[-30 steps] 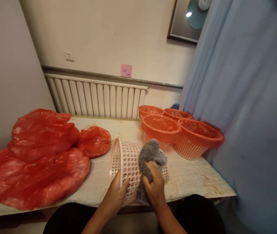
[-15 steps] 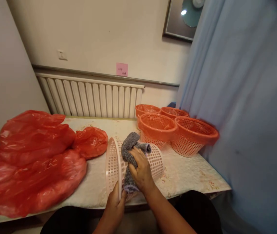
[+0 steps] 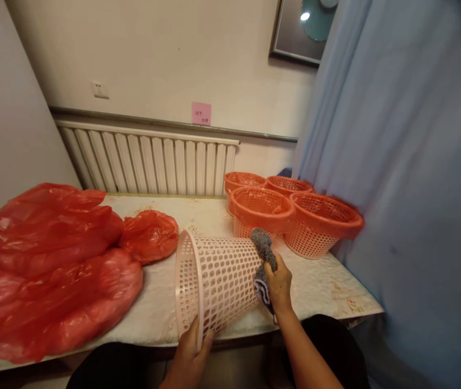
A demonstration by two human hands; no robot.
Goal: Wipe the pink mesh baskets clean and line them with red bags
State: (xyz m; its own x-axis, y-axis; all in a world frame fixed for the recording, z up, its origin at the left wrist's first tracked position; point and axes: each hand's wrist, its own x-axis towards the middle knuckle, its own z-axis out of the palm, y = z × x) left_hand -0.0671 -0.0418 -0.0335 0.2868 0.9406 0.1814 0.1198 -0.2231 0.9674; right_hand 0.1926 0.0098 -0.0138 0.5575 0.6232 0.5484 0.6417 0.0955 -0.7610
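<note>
Grey cloth [image 3: 263, 249], gripped in the right hand [image 3: 279, 281], sits farther than before from the rim [image 3: 200, 286] of the pink basket [image 3: 230, 270] — lying sideways between both hands, rim clasped by the left hand [image 3: 193, 346].

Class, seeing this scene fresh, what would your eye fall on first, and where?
Probably the glossy red plastic bags heaped at left. At centre, the left hand grips a pale pink perforated plastic basket, tipped sideways, by its rim, while the right hand holds a fuzzy grey cloth at its base end. Beyond, to the right, four round perforated plastic baskets lined with orange-red film stand grouped.
</note>
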